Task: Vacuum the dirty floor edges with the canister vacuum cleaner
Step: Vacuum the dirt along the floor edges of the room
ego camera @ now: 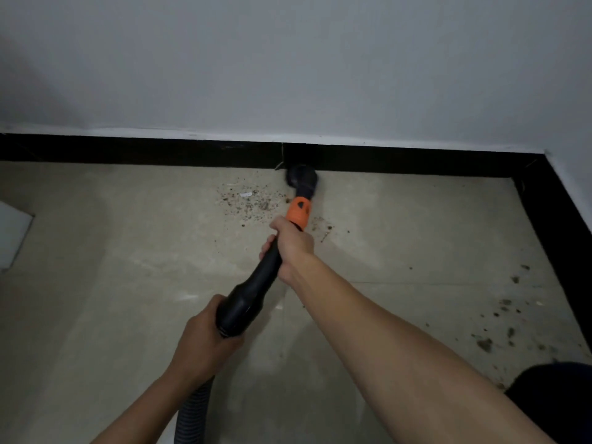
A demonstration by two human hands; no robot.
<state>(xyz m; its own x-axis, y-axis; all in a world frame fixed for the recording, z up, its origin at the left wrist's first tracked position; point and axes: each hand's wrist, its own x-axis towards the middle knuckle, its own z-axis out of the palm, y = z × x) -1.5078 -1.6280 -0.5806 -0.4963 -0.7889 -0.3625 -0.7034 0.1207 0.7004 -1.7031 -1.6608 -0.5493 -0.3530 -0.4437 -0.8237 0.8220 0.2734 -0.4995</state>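
Both hands are gripping the black plastic vacuum wand [256, 290]: right hand [293, 248] near the orange collar [299, 213], left hand [205, 334] by the ribbed grey hose [192, 411]; round black brush nozzle [302, 179] is touching the black baseboard [160, 152], beside scattered brown dirt crumbs [250, 200].

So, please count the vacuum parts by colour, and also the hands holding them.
Black parts: 3 (brush nozzle, wand, ribbed hose)
Orange parts: 1 (collar)
Hands: 2 (left hand, right hand)
Total: 6
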